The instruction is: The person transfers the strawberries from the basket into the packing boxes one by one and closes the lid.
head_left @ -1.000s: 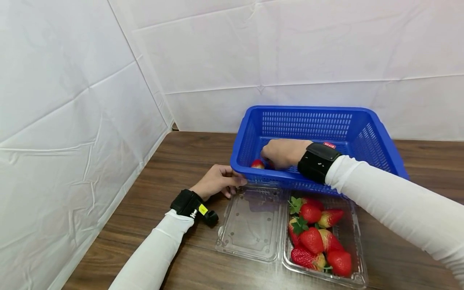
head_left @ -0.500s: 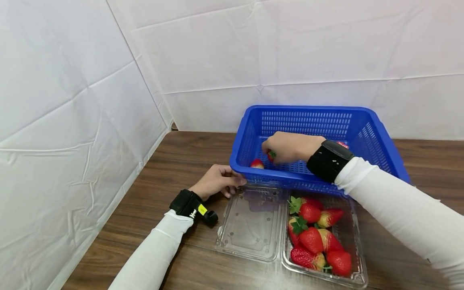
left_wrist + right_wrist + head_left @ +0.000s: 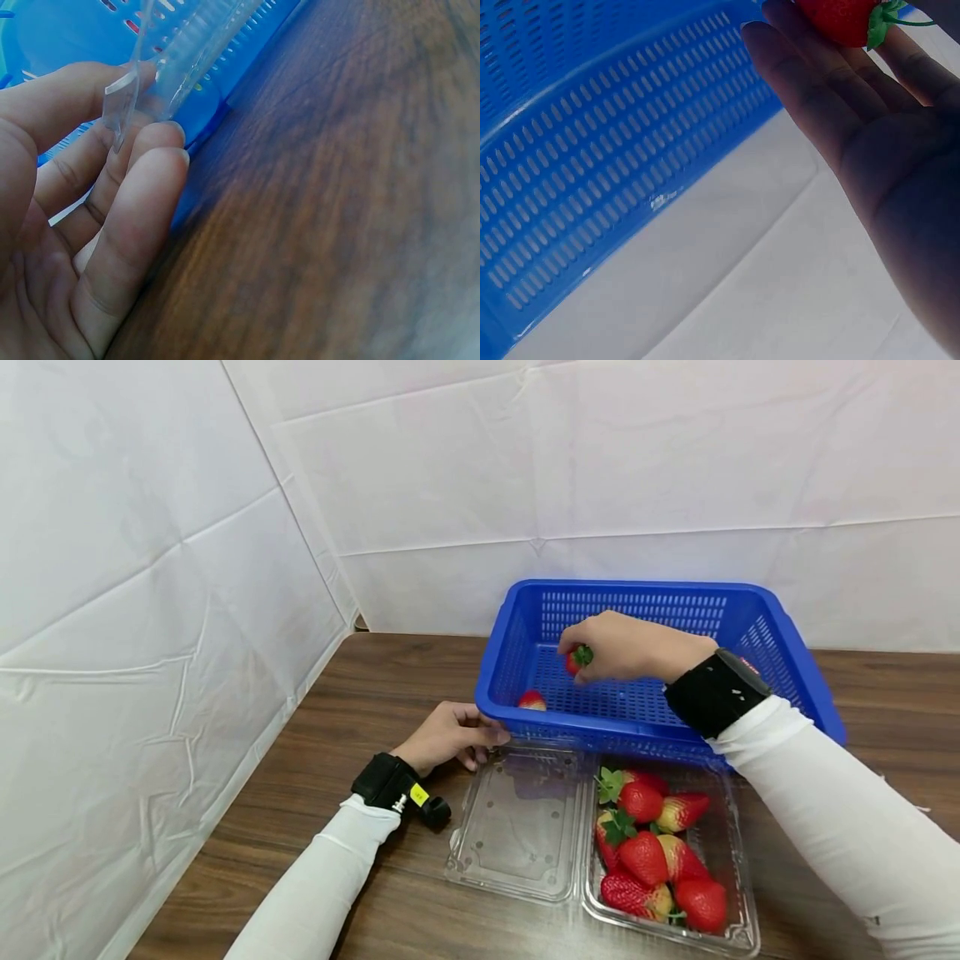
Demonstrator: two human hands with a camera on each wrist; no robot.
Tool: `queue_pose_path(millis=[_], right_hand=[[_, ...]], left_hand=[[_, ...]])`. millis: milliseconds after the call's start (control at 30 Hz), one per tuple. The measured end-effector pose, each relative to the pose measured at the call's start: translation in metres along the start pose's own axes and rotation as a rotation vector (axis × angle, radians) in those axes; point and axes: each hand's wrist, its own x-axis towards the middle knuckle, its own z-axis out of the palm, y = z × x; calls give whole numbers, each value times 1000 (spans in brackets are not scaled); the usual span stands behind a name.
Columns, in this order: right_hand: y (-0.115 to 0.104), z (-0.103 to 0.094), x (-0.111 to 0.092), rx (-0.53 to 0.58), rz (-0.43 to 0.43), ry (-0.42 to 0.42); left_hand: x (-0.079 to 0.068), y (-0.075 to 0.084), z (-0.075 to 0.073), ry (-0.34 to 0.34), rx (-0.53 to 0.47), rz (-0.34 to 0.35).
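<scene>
My right hand [image 3: 626, 646] holds a red strawberry [image 3: 574, 662] with green leaves over the blue perforated basket [image 3: 645, 733]. The right wrist view shows that strawberry [image 3: 844, 21] between the fingers, partly cut off by the frame. Another strawberry [image 3: 532, 700] lies in the basket's near left corner. My left hand [image 3: 450, 735] pinches the far left corner of the clear plastic clamshell's lid [image 3: 525, 835]; its clear edge [image 3: 120, 101] shows between thumb and fingers in the left wrist view. The clamshell lies unfolded, with several strawberries [image 3: 643, 858] in its right half.
The basket stands at the back of the brown wooden table [image 3: 300, 777], its front side above the clamshell's far edge. White cloth walls [image 3: 637, 468] close off the back and left. A small red label [image 3: 748, 667] shows inside the basket, near my right wrist.
My right hand has risen from the basket's floor with a strawberry and shifted right and toward the back. The left hand and the clamshell have stayed in place.
</scene>
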Motion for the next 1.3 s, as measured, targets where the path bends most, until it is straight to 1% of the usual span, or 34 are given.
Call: queue_pose_path(millis=[367,567,700,800,1000,1300], right_hand=[[5,-18,-25,84,68,131],[7,-27,-42,110,126,180],[10,-29,-52,109,171,203],[11,-28,-56,109,181,218],[11,-29,-62,111,173,248],[7,-38,-69,85,165,282]], left_hand=[[0,3,3,3,-9,-4],[1,2,3,2,-14,-7],[0,1,4,-2,-21,-4],[0,2,4,-4,-19,1],[-3,2,3,-12,-9,0],[-3,3,0,3,-4,5]])
